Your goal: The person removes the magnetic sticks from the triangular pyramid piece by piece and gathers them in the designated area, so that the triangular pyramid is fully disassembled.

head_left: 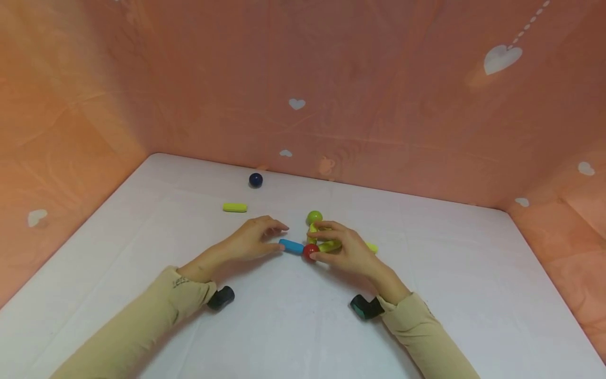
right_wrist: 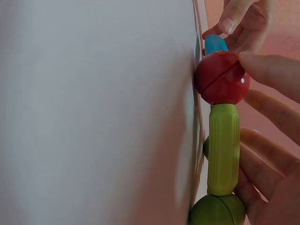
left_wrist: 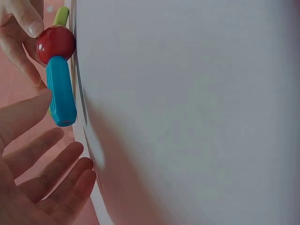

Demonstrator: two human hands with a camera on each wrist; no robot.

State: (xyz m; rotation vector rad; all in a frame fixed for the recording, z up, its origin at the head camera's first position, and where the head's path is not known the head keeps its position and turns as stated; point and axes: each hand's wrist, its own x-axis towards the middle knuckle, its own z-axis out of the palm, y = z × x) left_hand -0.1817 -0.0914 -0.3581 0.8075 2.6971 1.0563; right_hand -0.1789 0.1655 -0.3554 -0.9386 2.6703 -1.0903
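Observation:
My right hand holds the red ball between thumb and fingers. From this ball a blue rod points left, and a ribbed yellow-green rod leads to a green ball partly below the right fingers. Another green ball sits at the far end of a second yellow-green rod. My left hand is beside the blue rod's free end, its thumb right at the rod and its fingers loosely spread, as the left wrist view shows.
A dark blue ball lies near the table's back edge. Closer in, a loose yellow-green rod lies left of centre. One more yellow-green piece shows past the right hand. Fabric with hearts hangs behind the white table.

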